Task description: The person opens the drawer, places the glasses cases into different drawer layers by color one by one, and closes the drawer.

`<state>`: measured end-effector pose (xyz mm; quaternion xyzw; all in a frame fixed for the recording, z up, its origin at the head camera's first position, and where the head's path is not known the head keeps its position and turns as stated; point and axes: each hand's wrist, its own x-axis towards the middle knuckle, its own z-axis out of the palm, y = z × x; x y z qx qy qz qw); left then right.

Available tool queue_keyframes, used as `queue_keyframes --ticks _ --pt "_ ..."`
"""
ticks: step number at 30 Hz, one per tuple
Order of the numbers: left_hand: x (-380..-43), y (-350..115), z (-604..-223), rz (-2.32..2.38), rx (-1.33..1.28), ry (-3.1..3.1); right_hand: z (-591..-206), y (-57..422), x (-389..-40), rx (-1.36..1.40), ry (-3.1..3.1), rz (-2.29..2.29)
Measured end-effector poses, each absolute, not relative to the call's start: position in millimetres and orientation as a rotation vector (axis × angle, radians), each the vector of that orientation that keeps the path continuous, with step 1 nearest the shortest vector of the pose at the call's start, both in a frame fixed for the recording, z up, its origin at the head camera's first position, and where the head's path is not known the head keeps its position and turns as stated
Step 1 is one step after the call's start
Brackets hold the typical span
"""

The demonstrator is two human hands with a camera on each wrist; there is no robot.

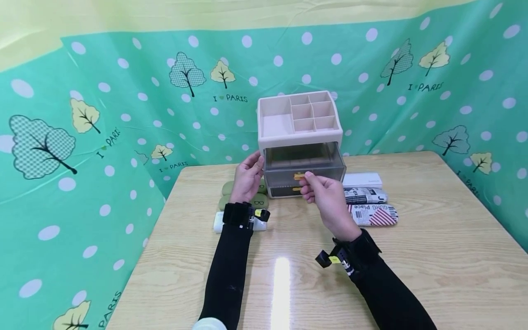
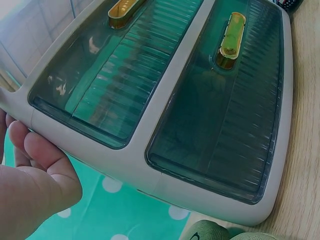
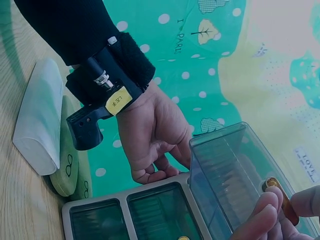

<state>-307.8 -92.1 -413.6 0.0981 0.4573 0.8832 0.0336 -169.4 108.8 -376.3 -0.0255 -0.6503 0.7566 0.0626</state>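
Across a wood-grain counter (image 1: 445, 201), a person's right hand (image 1: 327, 197) pinches the gold handle (image 1: 298, 176) of a smoky upper drawer (image 1: 280, 176), slid partway out, while the left hand (image 1: 246, 181), fingers loosely bent, rests against the side of the white organizer (image 1: 300, 138). The organizer stands just beyond the right hand, green cases (image 1: 259, 201) at its left, printed cases (image 1: 373, 215) at its right. A green polka-dot cloth (image 1: 280, 78) hangs behind.

top drawer (image 1: 303, 167): glossy plastic | handle (image 1: 299, 176): shiny metallic | tabletop (image 1: 177, 256): smooth wood-grain
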Motion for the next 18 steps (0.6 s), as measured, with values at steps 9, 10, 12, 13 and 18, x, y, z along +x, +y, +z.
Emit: queue_keyframes --ticks 9,10,12,13,18 --pt "-307.4 -91.3 -412.6 2.718 0.307 1.406 -374.5 110.3 -163.0 -0.080 -1.971 2.282" --pt "-307.5 -91.1 -412.3 2.720 0.307 1.406 -374.5 110.3 -162.6 -0.080 -1.974 2.279" --pt "-307.7 -90.8 -412.0 2.725 0.308 1.403 -374.5 110.2 -161.4 -0.080 -1.984 2.271" --pt "-307.8 -90.7 -411.9 2.728 0.308 1.400 -374.6 110.2 -161.0 -0.078 -1.988 2.267" --pt "-307.6 -90.6 -412.5 2.730 0.290 1.400 -374.1 110.0 -157.6 -0.067 -1.988 2.260"
